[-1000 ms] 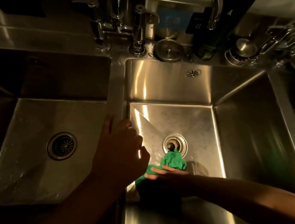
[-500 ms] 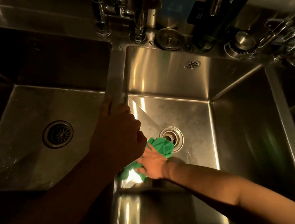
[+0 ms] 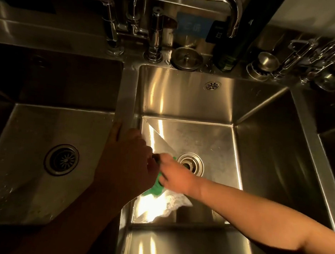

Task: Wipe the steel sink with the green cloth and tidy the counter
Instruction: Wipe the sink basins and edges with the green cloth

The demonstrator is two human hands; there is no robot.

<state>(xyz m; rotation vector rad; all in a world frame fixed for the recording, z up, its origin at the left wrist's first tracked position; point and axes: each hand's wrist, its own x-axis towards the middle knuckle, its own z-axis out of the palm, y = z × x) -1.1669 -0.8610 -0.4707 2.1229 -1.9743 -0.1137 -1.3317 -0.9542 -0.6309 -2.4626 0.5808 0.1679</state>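
Observation:
The steel sink has two basins; the right basin [image 3: 211, 142] holds a round drain [image 3: 190, 163]. My right hand [image 3: 176, 173] presses the green cloth [image 3: 155, 189] flat on the basin floor, left of the drain. Most of the cloth is hidden under that hand and behind my left hand. My left hand [image 3: 126, 159] rests on the steel divider [image 3: 128, 95] between the basins, its fingers curled over the edge and holding nothing loose.
The left basin [image 3: 41, 137] has its own drain [image 3: 61, 159]. A tall faucet [image 3: 192, 0] arches over the back ledge. A round strainer lid [image 3: 186, 58], a dark bottle [image 3: 228, 55] and metal utensils [image 3: 318, 58] stand along the back.
My right hand has slid the green cloth leftward across the basin floor, from in front of the drain to its left side. My left hand stays on the divider.

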